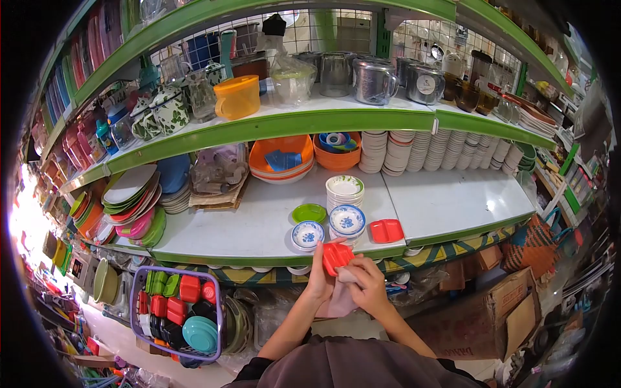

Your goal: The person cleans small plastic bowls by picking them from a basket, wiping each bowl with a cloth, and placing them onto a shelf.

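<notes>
you have the red dish (337, 257) in both hands, at the near edge of the shelf (453, 197): your left hand's (317, 282) grip is clamped on its side, and your right hand's (366, 282) grip pinches a pale cloth (339, 301) against it. how hard either presses, i cannot tell. if the cloth slips on that smooth-looking plastic, the dish could twist out and fall short of the shelf. taking the dish as the clock's centre, the flowered bowls (307, 234) sit near at ten o'clock and the flowered stack (347, 220) close at twelve; a forward swing of your knuckles could knock either, and the stack might tip. the second red dish (387, 231) lies at two o'clock near the front edge, so a wide right-hand stroke could push it off. at eight o'clock, the purple basket (218, 310) looks heaped, so a dish dropped there might slide off the pile.
</notes>
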`<action>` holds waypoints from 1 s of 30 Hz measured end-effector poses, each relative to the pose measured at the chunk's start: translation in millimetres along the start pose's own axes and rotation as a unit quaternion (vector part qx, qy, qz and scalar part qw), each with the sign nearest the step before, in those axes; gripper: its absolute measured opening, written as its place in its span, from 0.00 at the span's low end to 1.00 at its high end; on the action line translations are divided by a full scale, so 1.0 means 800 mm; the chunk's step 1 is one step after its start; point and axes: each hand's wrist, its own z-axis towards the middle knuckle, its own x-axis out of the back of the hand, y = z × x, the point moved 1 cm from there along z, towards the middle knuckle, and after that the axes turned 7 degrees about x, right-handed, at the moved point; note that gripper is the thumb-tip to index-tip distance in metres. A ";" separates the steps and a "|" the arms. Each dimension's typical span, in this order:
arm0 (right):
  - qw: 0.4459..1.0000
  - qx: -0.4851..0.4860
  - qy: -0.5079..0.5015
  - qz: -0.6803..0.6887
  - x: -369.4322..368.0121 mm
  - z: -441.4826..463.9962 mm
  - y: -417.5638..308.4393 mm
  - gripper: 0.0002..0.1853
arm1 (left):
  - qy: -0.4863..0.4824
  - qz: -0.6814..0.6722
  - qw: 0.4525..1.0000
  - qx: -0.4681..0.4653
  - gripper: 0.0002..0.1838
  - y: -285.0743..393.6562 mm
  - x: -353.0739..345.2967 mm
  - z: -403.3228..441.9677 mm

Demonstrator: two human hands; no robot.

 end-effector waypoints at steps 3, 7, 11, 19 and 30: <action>0.980 -0.136 0.005 0.145 0.021 0.012 0.001 0.18 | 0.050 0.135 0.985 -0.093 0.31 -0.011 0.023 0.007; 0.821 -0.342 0.051 0.455 0.031 -0.006 0.036 0.20 | 0.083 0.294 0.925 -0.226 0.25 0.002 0.016 0.000; 0.738 -0.397 0.062 0.543 0.026 -0.010 0.040 0.23 | -0.093 0.272 0.929 -0.234 0.28 -0.006 0.032 0.016; 0.882 -0.338 0.232 0.234 0.009 -0.013 0.028 0.23 | -0.108 -0.035 0.992 -0.062 0.37 -0.027 -0.023 0.005; 0.956 -0.192 0.146 0.170 0.009 0.003 -0.036 0.22 | -0.077 0.012 0.966 -0.248 0.35 -0.027 -0.027 -0.001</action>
